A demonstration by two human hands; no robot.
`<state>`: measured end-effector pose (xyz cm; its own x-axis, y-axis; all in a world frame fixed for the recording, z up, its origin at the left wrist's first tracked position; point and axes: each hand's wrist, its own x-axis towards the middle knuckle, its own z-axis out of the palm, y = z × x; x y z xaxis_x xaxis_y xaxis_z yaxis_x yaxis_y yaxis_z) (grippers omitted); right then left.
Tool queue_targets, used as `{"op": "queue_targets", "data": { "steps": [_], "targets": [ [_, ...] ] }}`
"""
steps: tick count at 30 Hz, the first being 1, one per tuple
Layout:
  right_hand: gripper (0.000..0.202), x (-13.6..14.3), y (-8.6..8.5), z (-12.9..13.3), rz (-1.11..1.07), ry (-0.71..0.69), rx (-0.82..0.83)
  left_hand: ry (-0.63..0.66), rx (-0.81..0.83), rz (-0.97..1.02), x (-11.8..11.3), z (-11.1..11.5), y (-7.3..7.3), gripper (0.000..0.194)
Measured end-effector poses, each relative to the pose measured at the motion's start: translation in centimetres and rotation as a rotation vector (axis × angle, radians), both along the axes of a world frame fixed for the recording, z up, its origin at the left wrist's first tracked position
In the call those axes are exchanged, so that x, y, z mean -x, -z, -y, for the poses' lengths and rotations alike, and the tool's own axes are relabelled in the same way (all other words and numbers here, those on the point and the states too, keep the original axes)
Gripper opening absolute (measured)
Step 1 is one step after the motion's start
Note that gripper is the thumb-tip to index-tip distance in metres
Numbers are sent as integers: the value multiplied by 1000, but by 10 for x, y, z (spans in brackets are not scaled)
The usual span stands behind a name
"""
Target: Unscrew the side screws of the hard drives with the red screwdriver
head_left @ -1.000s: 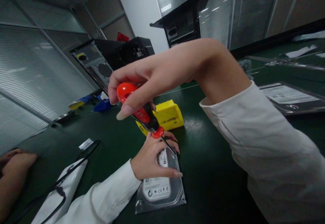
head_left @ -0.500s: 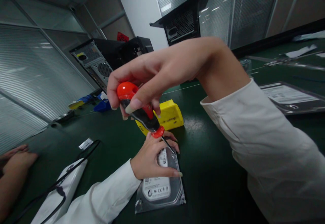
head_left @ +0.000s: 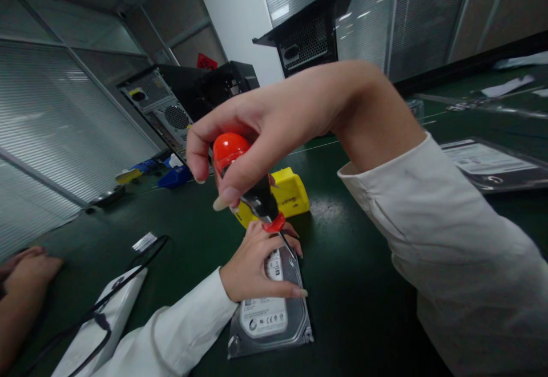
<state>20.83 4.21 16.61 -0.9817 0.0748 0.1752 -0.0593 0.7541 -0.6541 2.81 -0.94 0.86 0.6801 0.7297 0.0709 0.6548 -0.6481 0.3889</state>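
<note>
A screwdriver (head_left: 260, 199) with a red and black handle is held in my right hand (head_left: 274, 120), tilted so its thin metal shaft points down to the right. The shaft's tip meets the upper right part of a hard drive (head_left: 293, 314), which lies on the table with a white label facing up. My left hand (head_left: 257, 260) grips the drive, thumb across its face and fingers over the far edge. Clear plastic seems to show around the drive's near edge. Just behind it stands a yellow box (head_left: 293, 194) with dark writing, partly covered by my right hand and the screwdriver.
A white box-like object (head_left: 107, 314) with a black cable (head_left: 149, 257) lies at left, near another person's hands (head_left: 36, 268). Computer cases (head_left: 166, 103) stand at the back. A blue bin (head_left: 175, 177) sits beyond. At right lies a flat labelled device (head_left: 492, 163).
The screwdriver handle and my right hand's fingers have shifted slightly right, making the tool steeper. My left hand and the hard drive have stayed put.
</note>
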Motion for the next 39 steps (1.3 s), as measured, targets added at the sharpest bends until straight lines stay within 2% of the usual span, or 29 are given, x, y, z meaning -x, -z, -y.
{"op": "queue_targets", "data": {
  "steps": [8,21,28,33,39],
  "targets": [
    [21,-1,-4,-4,23,-17,18,-5,-8,-5,1,1,0,54],
    [33,-8,0,-9,-41,-123,9,-15,-7,-15,4,4,0,54],
    [22,-2,-2,-5,1,-12,-88,-5,-14,-18,1,2,-1,54],
    [14,0,-2,-2,12,-55,-68,-6,-9,-6,1,1,-1,54],
    [22,-1,-3,-3,47,-23,-51,-8,-17,-22,3,0,0,54]
  ]
}}
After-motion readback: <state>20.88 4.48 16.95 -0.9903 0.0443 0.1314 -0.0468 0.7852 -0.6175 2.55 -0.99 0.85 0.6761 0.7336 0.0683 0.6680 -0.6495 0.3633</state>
